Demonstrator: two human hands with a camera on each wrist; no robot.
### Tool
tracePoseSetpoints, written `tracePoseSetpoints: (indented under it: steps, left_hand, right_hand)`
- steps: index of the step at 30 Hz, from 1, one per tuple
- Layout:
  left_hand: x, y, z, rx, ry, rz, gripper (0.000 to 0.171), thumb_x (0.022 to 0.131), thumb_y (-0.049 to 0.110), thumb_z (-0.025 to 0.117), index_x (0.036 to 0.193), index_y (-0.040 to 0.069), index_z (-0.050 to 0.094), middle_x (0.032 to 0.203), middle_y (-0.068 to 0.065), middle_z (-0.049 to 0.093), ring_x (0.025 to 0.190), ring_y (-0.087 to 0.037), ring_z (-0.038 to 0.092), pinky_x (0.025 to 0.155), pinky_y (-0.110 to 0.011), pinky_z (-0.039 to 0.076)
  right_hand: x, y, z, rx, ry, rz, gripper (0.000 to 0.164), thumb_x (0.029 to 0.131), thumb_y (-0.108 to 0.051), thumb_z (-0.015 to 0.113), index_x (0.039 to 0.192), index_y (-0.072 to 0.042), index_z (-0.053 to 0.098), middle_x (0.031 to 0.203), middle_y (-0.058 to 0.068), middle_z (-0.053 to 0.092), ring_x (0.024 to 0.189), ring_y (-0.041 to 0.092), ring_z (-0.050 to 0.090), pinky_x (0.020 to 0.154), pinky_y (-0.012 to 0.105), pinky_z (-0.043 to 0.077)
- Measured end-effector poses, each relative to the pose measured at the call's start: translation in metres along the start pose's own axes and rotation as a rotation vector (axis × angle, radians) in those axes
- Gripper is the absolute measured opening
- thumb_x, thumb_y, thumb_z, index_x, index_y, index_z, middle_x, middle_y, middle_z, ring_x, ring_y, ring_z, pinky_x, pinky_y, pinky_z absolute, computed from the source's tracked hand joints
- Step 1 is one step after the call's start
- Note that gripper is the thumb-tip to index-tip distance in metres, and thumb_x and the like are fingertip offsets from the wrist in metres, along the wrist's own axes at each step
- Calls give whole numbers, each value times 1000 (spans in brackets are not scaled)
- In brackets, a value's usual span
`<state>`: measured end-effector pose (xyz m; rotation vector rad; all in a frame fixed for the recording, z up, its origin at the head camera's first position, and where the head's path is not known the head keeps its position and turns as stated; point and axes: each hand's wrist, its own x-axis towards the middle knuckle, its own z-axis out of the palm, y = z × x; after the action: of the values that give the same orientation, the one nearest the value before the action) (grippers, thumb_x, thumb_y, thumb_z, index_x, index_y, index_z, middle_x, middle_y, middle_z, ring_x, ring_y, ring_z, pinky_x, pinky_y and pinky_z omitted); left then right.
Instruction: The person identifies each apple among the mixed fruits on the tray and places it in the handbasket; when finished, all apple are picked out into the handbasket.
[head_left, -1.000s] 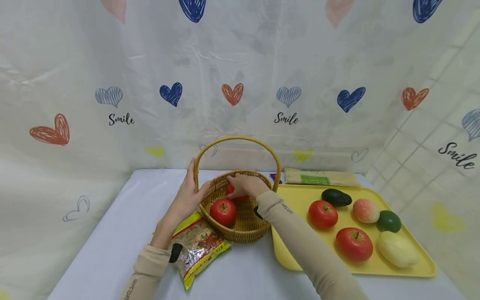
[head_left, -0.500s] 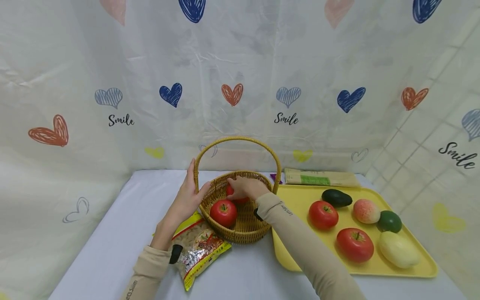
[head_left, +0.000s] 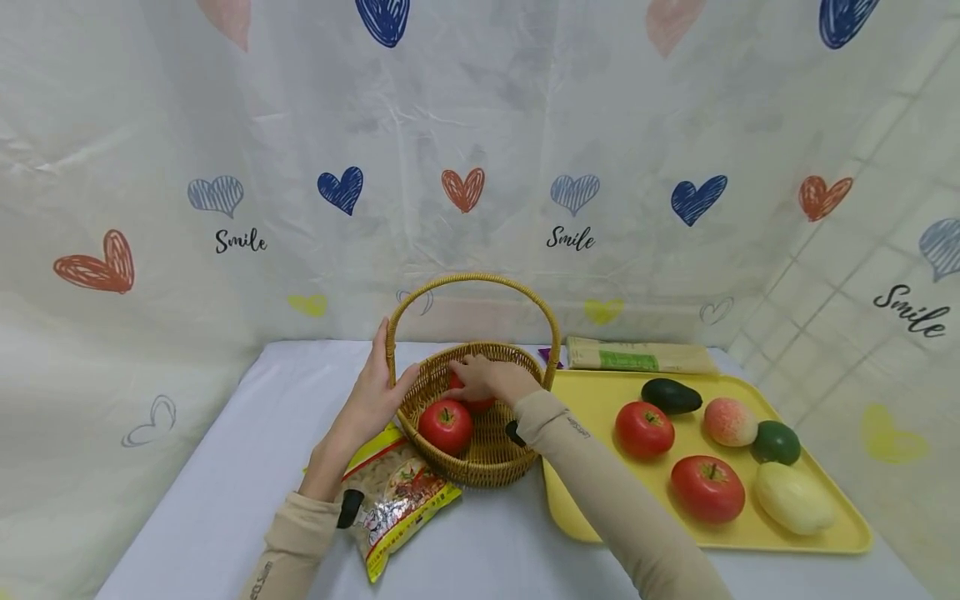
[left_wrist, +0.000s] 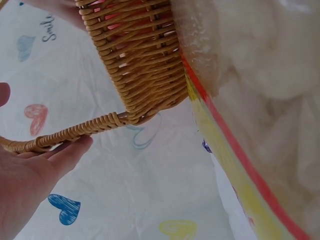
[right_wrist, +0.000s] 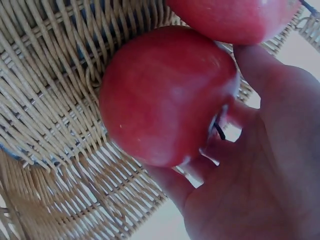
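Note:
A wicker basket (head_left: 491,475) with a tall arched handle stands at the table's middle. At its left side my left hand (head_left: 372,398) rests against the handle (left_wrist: 75,134), fingers straight along the outside and thumb apart on the inside. Inside the basket my right hand (head_left: 491,379) holds a red apple (right_wrist: 167,95), fingers and thumb around its stem side. The fingertips are partly hidden behind this apple. A second red apple (head_left: 446,426) lies in the basket closer to the front, touching the first in the right wrist view.
A yellow-edged food bag (head_left: 401,500) lies at the basket's front left. On the right, a yellow tray (head_left: 577,500) bears two red apples, an avocado (head_left: 671,396), a peach (head_left: 730,422), a green fruit (head_left: 776,442) and a pale yellow fruit (head_left: 795,498). A flat beige package (head_left: 641,357) lies behind it.
The right hand's fingers and thumb have shifted slightly on the apple in the basket. My left hand and the basket stay as they were.

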<state>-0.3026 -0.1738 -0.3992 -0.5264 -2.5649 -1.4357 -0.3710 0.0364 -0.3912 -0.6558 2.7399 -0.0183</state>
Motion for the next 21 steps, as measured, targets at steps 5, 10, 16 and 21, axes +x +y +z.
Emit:
tracePoseSetpoints:
  steps: [5,10,16,21]
  left_hand:
    - [0,-2,0,1,0,8,93,105,52,51,165,25,-16,174,-16,0,159,-43,13,124,-63,25]
    - [1,-1,0,1,-12,2,93,105,53,50,164,27,-17,174,-14,-2,160,-40,11,126,-62,23]
    - [1,-1,-2,15,1,10,92,105,53,50,164,27,-16,174,-13,-1,160,-40,12,126,-62,23]
    - [0,-2,-2,12,1,2,92,105,53,50,164,28,-17,174,-13,-2,160,-41,12,125,-62,23]
  right_hand:
    - [-9,10,1,34,63,-74,64,105,-49,52,158,-14,40,160,14,42,150,32,39,123,49,37]
    - [-31,20,1,60,103,-122,60,106,-44,53,155,-12,42,159,16,42,149,34,38,122,51,38]
    - [-68,29,4,81,169,-172,57,106,-39,55,153,-7,45,156,19,47,147,38,42,121,53,37]
    - [-99,41,13,145,232,-164,51,107,-37,54,149,-8,50,150,15,53,141,33,50,116,51,44]
